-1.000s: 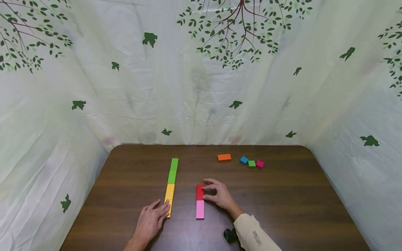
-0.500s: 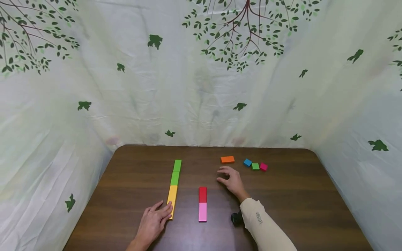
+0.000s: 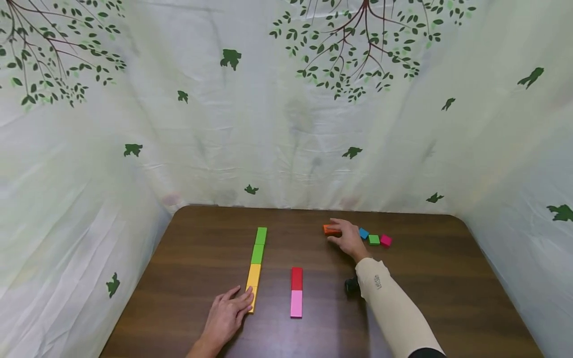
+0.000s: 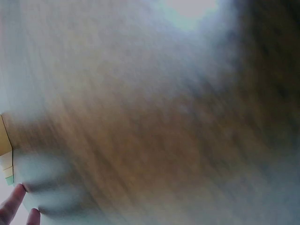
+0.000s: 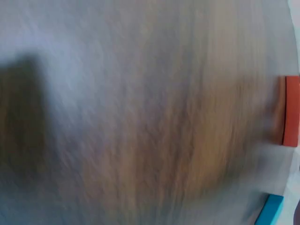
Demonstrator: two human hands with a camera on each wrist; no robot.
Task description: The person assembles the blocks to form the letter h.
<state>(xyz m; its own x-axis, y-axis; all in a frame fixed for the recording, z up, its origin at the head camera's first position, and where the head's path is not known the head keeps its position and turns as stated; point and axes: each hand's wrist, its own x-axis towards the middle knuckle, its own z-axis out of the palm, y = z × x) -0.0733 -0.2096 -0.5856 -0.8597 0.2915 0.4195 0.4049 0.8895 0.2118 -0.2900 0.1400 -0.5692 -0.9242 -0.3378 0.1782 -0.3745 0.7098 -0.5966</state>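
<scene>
In the head view my left hand rests its fingertips on the nearer yellow block, at the near end of a straight row. Beyond it, another yellow block and two green blocks continue that row. My right hand reaches over the orange block, thumb on the near side and fingers beyond, spread apart. Part of the orange block is hidden by the hand. In the right wrist view the orange block lies on the table at the right edge, with no finger seen against it.
A red block and a pink block lie end to end between the hands. Right of my right hand are small blue, green and magenta blocks. A fabric curtain hangs behind the wooden table.
My right hand has left the red block and moved away and to the right, to the orange block. The left hand stays on the yellow block. The head view has shifted slightly.
</scene>
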